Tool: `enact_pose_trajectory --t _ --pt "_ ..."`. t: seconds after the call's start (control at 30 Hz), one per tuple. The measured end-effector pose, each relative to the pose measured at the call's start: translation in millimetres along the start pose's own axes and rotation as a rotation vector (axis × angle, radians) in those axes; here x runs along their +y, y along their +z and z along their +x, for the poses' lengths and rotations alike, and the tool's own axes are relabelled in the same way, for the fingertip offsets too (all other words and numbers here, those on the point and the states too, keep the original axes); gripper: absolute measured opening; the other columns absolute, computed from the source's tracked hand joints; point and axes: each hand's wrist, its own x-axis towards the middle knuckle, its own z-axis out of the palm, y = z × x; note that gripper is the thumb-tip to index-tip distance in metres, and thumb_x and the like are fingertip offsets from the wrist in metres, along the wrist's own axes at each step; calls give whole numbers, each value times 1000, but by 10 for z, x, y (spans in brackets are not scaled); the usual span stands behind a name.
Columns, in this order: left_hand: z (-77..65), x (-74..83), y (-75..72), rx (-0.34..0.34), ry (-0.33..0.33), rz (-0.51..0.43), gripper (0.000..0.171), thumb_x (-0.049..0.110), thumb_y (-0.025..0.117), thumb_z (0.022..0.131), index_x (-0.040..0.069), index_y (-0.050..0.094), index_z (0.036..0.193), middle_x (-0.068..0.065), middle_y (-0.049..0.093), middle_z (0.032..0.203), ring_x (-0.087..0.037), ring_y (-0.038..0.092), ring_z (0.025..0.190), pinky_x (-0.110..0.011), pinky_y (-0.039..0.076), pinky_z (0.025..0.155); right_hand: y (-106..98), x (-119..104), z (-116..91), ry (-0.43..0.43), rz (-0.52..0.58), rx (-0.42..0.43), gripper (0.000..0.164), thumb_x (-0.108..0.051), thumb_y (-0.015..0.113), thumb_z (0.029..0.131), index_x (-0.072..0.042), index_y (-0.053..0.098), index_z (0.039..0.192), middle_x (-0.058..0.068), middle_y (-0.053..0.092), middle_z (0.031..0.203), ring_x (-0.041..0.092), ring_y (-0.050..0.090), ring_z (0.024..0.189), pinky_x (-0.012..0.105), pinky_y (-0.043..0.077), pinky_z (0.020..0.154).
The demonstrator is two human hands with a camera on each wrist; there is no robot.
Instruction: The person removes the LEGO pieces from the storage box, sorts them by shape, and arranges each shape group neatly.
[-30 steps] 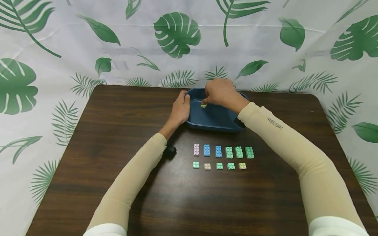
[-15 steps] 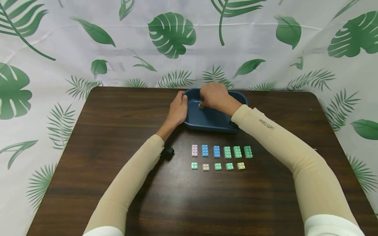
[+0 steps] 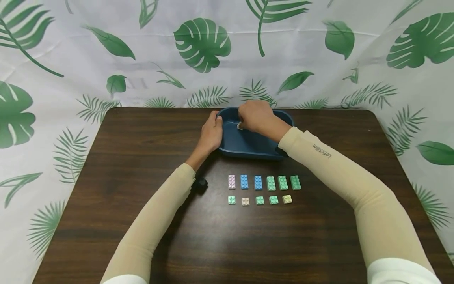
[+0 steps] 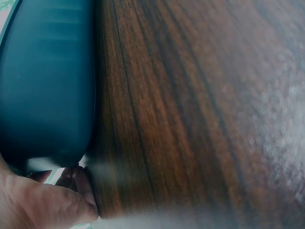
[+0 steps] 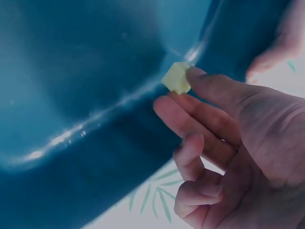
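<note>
My left hand [image 3: 211, 133] grips the left end of a dark blue plastic bin [image 3: 248, 150], with its thumb at the rim. In the left wrist view, part of that hand [image 4: 45, 202] shows at the end of the bin [image 4: 47, 90]. Reaching into the bin, my right hand [image 3: 260, 117] pinches a small pale yellow toy brick [image 5: 177, 78] between thumb and fingers. The brick sits close to the inner bottom edge of the bin in the right wrist view. In the head view the right hand covers most of it.
In front of the bin, toy bricks lie in two rows on the dark wooden table [image 3: 142, 150]. The back row has a pink brick [image 3: 231, 182], blue bricks and green bricks [image 3: 282, 182]. Smaller green, beige and yellow bricks [image 3: 287, 199] form the front row. A leaf-patterned curtain [image 3: 159, 47] hangs behind.
My right hand has sunk slightly lower in the bin and turned a little, still pinching the brick. The left hand stays on the bin's end. The head view has shifted a little.
</note>
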Motion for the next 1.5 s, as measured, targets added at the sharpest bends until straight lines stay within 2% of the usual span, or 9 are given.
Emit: enact_pose_trajectory --t 0.17,0.37,0.53,0.7,0.87,1.1,1.33,1.5 --pt "-63 77 -47 7 5 -18 40 44 32 114 26 52 143 -6 64 145 -27 58 137 -50 45 114 -112 22 -288 -14 -11 69 25 -38 75 99 -17 76 86 4 71 78 22 64 69 40 53 63" --pt "-107 119 -95 1 -11 -20 41 45 30 115 27 51 144 -5 64 143 -26 58 134 -49 45 113 -145 25 -730 -57 -51 179 21 -39 77 98 -17 78 98 2 72 77 21 60 60 36 43 52" --pt "-198 213 -98 -23 -17 -18 42 44 29 115 24 49 146 -5 62 146 -25 56 136 -50 45 114 -38 90 -1137 -83 -30 289 19 -35 79 96 -17 78 104 1 74 83 17 57 57 32 41 47" --pt "-231 233 -86 -27 -21 -24 41 43 29 115 23 49 145 -5 62 146 -25 56 135 -50 45 113 166 187 -1509 -88 38 392 14 -29 80 95 -17 76 100 0 73 89 14 55 55 30 38 45" --pt "-255 288 -102 -25 -20 -26 40 42 30 115 22 49 145 -6 62 146 -25 57 134 -50 45 113 350 275 -1817 -123 54 428 13 -24 81 93 -16 73 97 -1 69 87 8 49 52 26 31 44" --pt "-266 336 -118 -18 -20 -29 40 41 31 115 22 50 144 -7 62 147 -27 55 137 -50 43 115 493 359 -2127 -173 44 470 18 -25 85 89 -16 73 98 -3 70 87 3 50 53 23 32 45" --pt "-371 467 -191 -18 -19 -40 42 39 29 116 18 49 146 -10 59 151 -30 53 141 -50 41 118 689 431 -2306 -131 42 440 23 -25 90 84 -17 73 96 -3 71 87 4 54 57 25 41 48" --pt "-318 403 -160 -25 -35 -28 42 38 28 116 20 50 146 -10 59 150 -29 53 140 -50 41 116 887 466 -2426 -137 48 400 27 -27 92 81 -17 73 96 -5 70 88 2 56 60 25 45 50"
